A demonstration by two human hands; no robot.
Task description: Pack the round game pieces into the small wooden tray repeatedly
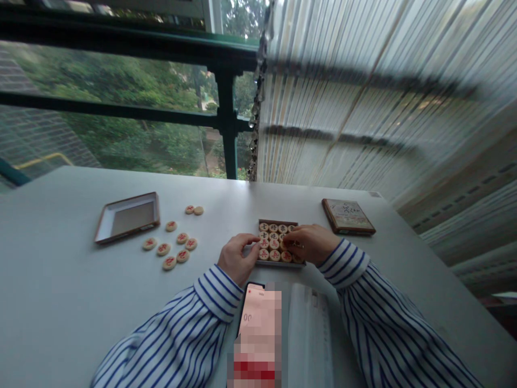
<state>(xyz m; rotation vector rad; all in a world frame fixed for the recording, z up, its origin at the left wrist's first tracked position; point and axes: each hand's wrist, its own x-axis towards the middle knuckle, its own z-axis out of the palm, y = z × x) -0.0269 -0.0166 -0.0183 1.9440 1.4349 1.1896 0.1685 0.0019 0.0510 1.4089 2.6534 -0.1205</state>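
Observation:
A shallow open box (283, 264) holds rows of round wooden Chinese chess pieces (274, 255) with red or black characters. My left hand (239, 257) is at the box's left side, thumb and curled fingers against its edge. Over the box's right part, my right hand (313, 243) bends its fingers together onto a piece, hiding several of the pieces there. Loose Chinese chess pieces (163, 249), mostly with red characters facing up, lie scattered left of my left hand.
An upturned empty lid (156, 215) lies at the left of the white table (100, 302). A closed flat box (349, 216) is at the right rear. Between my forearms lie a phone (262, 312), partly pixelated, and a translucent plastic case (311, 334). Railing and striped curtain stand beyond.

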